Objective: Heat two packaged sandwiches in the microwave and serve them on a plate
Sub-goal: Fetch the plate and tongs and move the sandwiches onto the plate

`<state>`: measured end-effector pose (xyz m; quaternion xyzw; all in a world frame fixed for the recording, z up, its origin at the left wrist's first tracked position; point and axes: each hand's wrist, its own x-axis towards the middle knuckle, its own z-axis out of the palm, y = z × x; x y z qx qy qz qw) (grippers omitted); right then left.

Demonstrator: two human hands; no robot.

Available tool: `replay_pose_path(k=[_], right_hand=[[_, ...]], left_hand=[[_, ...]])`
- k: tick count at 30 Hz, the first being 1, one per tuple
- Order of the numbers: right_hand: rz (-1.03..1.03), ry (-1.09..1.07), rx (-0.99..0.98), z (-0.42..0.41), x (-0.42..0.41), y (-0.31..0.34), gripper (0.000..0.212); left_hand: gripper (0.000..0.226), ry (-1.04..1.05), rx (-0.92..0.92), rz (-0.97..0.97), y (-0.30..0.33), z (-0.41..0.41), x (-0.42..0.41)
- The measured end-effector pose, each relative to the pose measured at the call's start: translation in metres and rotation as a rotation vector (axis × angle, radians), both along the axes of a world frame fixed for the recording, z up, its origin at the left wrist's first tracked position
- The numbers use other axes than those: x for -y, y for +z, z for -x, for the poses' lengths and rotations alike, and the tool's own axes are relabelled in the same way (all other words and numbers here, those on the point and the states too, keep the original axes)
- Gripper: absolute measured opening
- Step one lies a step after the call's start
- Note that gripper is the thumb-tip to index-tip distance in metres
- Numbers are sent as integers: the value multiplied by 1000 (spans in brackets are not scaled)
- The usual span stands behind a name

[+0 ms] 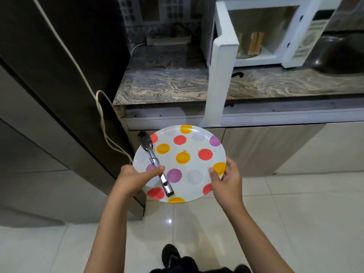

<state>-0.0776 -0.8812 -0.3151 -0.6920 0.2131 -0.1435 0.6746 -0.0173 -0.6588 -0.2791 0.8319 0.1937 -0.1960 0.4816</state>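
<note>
Currently I hold the plate (194,162) level between both hands, in front of the open microwave (262,34), presumably so the sandwiches (255,44) can be lifted straight onto it. My left hand (136,179) grips the plate's near-left rim, its thumb pressing the tongs (155,164) down against the plate so they ride along without sliding. My right hand (226,179) grasps the opposite rim, thumb on top. The tongs' long axis runs diagonally: tips point away and left, past my left thumb; handle end toward me. The sandwiches stand upright inside the microwave, well beyond both hands. No sandwich is on the plate yet.
</note>
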Motion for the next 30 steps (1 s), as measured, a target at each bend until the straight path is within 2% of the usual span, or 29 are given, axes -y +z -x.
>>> replay_pose_path(k=[4, 7, 11, 12, 16, 19, 30], right_hand=[[-4, -55, 20, 31, 58, 0, 41], [13, -100, 27, 53, 99, 2, 41], [-22, -171, 33, 81, 164, 0, 43], [-20, -179, 32, 85, 175, -1, 42], [-8, -223, 27, 101, 225, -4, 39], [-8, -259, 19, 105, 255, -7, 38], [-19, -319, 52, 43, 324, -7, 39]], left_hand=[[65, -108, -34, -15, 7, 20, 57], [90, -169, -51, -68, 2, 35, 100], [112, -219, -43, -99, 1, 56, 171], [110, -231, -35, -112, 2, 60, 184], [75, -268, -8, -141, 1, 72, 239], [66, -301, -13, -138, 1, 72, 273], [71, -312, -8, -38, -12, -8, 345]])
